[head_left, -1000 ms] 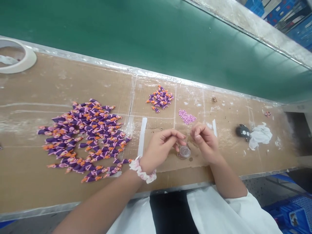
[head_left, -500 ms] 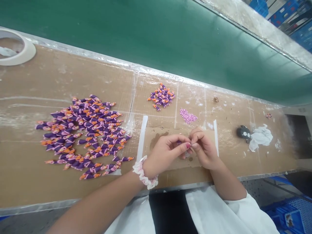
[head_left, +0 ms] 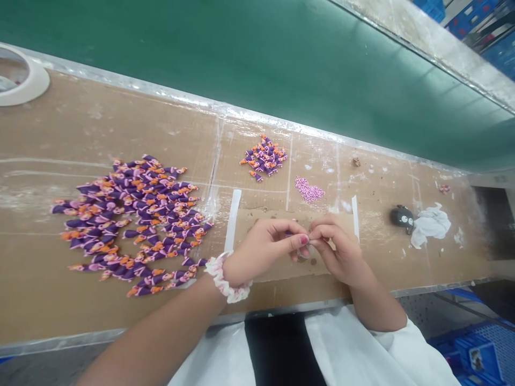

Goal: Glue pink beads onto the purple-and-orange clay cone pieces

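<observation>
Left hand (head_left: 263, 244) curled round a purple figure (head_left: 288, 234), mostly hidden; right-hand (head_left: 341, 252) fingertips pinched, can't tell on what. Both near clear cup (head_left: 304, 252). Pinch lightly, brace fingertips together.

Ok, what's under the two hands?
Beneath the left hand and right hand lies a brown sheet, and part of a small clear container shows there. The hands hide its remainder and anything inside.
</observation>
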`<state>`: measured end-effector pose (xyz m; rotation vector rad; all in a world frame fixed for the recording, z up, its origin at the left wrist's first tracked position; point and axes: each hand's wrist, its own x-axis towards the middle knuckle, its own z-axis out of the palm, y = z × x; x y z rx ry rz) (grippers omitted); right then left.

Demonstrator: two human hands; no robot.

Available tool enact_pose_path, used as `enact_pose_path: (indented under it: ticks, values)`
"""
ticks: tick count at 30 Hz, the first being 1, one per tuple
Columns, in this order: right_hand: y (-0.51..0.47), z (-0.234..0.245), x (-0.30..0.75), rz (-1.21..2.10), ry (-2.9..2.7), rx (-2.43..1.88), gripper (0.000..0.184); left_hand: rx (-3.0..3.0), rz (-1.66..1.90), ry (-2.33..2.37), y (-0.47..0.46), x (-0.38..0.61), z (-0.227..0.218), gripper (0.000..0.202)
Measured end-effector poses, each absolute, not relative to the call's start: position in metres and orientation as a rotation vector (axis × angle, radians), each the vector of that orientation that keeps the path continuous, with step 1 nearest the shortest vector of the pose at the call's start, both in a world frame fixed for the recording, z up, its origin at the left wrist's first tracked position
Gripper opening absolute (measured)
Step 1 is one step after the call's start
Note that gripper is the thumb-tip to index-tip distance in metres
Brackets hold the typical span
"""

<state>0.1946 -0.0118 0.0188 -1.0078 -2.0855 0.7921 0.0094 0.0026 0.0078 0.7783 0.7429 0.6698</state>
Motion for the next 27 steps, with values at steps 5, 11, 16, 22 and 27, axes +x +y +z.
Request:
enact_pose_path:
  ticks: [5,11,16,22,27]
  values:
    - [-0.013,0.018,0.194,0.803,-1.958,-0.94,0.02,0.713,0.672,0.689,0.0,0.013,0.008,0.024]
    - [-0.016,0.015,0.192,0.793,-1.834,-0.906,0.025,0.722,0.766,0.659,-0.004,0.016,0.006,0.029]
    - [-0.016,0.019,0.19,0.78,-1.875,-0.917,0.026,0.788,0.798,0.721,-0.004,0.017,0.007,0.027]
    - [-0.017,0.016,0.19,0.751,-1.892,-0.954,0.024,1.091,0.922,0.872,-0.012,0.02,0.007,0.021]
    - [-0.019,0.011,0.191,0.808,-1.869,-0.961,0.027,1.414,1.002,0.971,-0.014,0.019,0.004,0.02]
